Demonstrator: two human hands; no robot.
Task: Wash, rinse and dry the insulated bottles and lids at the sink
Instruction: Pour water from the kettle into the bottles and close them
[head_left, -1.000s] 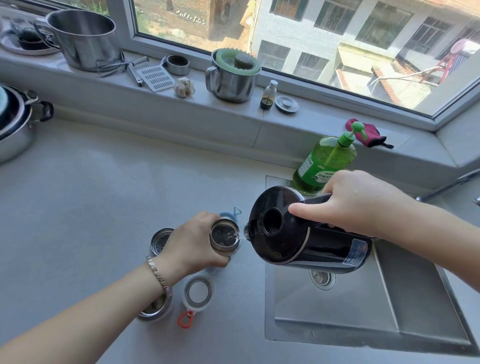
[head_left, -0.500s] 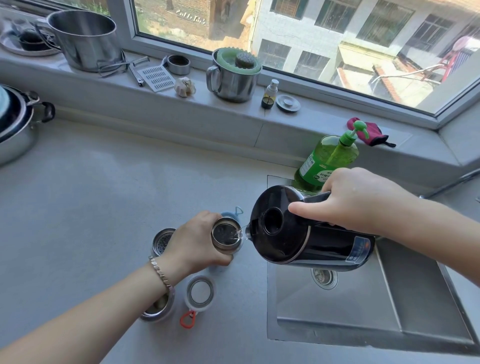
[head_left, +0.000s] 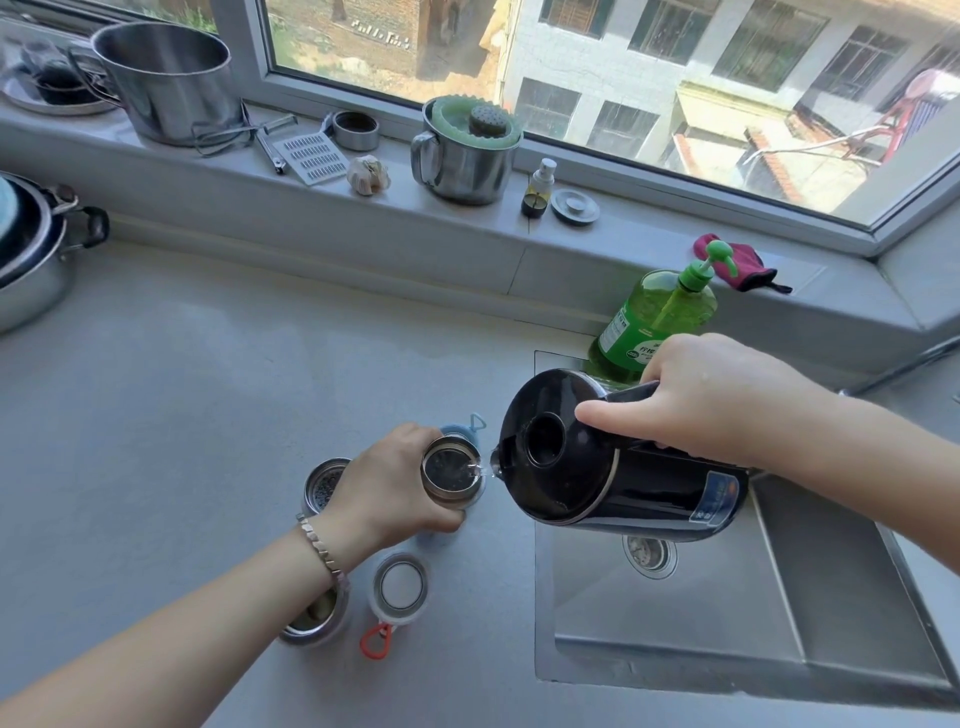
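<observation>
Insulated bottle (head_left: 451, 475): upright on the tabletop (head_left: 208, 395), just left of the sink (head_left: 727, 613) edge; mouth faces up, lid off.
Bottle look: steel rim, dark inside, a bit of light-blue body showing below the fingers; can't tell the water level.
Left hand (head_left: 387, 486): wrapped round the bottle's neck from the left, gripping it steady; bracelet on the wrist.
Right hand (head_left: 711, 400): closed round the handle of the kettle (head_left: 618, 467), thumb stretched along the top toward the kettle's lid.
Key relation: kettle is right of the bottle, its long axis about left-right and tipped down to the left; spout sits just at the right rim of the bottle's mouth, with a thin clear stream (head_left: 480, 467) passing between them.
Nearer hand: left is on the bottle; right is taken up by the kettle, over the far-left corner of the sink.
Step (judged): filling the bottle with water for a wash or rinse; early in the task, nothing looks dried.
Next move needs: level the kettle before overflow, spout over the mouth and not the tabletop.
Strainer bottle (head_left: 323, 486): just left of the left hand, upright.
Near bottle (head_left: 311, 621): nearer, partly under the left wrist.
Red-loop lid (head_left: 399, 582): on the tabletop, near side of the held bottle.
Blue lid (head_left: 462, 430): just far of the held bottle, mostly hidden.
Soap bottle (head_left: 654, 317): green pump bottle at the sink's far edge, behind the kettle.
</observation>
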